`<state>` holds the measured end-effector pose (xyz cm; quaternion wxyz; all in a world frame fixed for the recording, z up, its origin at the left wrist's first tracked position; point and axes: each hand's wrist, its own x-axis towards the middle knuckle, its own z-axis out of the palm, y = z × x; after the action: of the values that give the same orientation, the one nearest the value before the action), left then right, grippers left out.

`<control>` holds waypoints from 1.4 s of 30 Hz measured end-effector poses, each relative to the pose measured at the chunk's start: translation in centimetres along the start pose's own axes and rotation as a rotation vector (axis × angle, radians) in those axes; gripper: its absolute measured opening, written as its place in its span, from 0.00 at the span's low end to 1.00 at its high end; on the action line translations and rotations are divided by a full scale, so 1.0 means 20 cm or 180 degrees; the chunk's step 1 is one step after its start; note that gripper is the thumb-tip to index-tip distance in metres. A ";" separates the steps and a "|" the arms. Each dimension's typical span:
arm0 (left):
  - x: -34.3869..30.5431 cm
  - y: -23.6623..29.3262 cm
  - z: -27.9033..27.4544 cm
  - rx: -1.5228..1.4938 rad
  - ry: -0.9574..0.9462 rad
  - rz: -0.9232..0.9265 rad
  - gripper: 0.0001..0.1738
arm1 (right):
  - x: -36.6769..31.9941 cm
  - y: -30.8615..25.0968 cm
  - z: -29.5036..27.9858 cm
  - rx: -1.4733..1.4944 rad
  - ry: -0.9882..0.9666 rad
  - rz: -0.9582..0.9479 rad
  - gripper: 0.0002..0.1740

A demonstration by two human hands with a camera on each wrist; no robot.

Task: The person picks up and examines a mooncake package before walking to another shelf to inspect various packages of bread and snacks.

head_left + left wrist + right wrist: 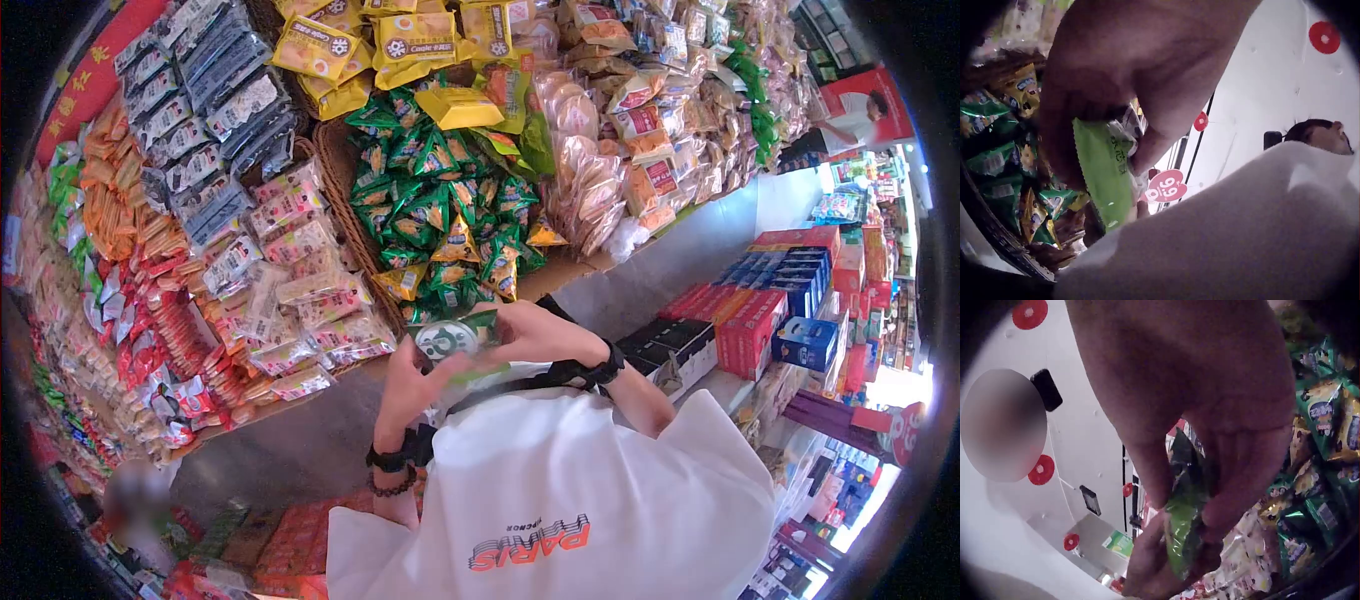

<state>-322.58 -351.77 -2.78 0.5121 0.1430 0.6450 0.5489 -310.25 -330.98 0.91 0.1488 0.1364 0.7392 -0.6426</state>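
Between both hands is a small green snack packet (447, 342) with a pale printed front, held in front of the chest at the edge of the snack display. The left hand (403, 388) grips its left side, thumb across the front. At the other side, the right hand (543, 334) pinches the packet between thumb and fingers. In the left wrist view the packet's green side (1107, 175) faces the camera, beneath the curled left hand (1129, 81). The right wrist view shows the glossy packet (1184, 534) edge-on, with fingers of both hands around it.
Just beyond the hands lies a wicker basket (345, 200) of green triangular snack bags (420, 205). Yellow packets (420, 50) are behind it, pink-white packets (300, 240) to the left, clear-wrapped snacks (585, 180) to the right. Stacked boxes (750, 325) stand farther right.
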 end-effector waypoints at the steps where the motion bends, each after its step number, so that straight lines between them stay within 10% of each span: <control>1: 0.01 -0.03 -0.01 0.0102 0.0237 0.0205 0.24 | 0.00 0.00 -0.02 -0.0080 -0.0118 0.0280 0.24; 8: 0.11 0.08 -0.04 0.0965 0.1516 0.0363 0.18 | -0.05 0.22 -0.21 0.0880 0.0493 0.0326 0.18; 12: 0.27 0.20 -0.04 0.0324 0.2045 0.1124 0.32 | -0.08 0.27 -0.33 0.1395 0.0767 0.0199 0.15; 17: 0.50 0.38 0.01 0.1913 0.2360 0.0593 0.47 | -0.07 0.29 -0.43 0.1410 0.0729 0.0230 0.15; 20: 0.61 0.31 0.04 0.3581 0.2945 0.1809 0.47 | -0.05 0.29 -0.48 0.1160 0.0804 0.0124 0.14; 27: 0.66 0.11 0.08 0.3856 0.1946 0.1170 0.43 | 0.02 0.31 -0.63 0.0682 0.1516 -0.0428 0.14; 34: 0.67 0.10 0.11 0.3879 0.2008 0.1188 0.46 | 0.31 0.05 -0.68 -0.2245 0.2984 -0.1818 0.23; 42: 0.66 0.08 0.11 0.3512 0.1976 0.1339 0.46 | 0.52 0.21 -0.75 -0.2118 0.2466 -0.0671 0.12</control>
<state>-327.09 -340.06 -7.72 0.0364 0.3422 0.9071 0.2424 -318.82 -315.36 -4.99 -0.1658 0.2344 0.9139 -0.2868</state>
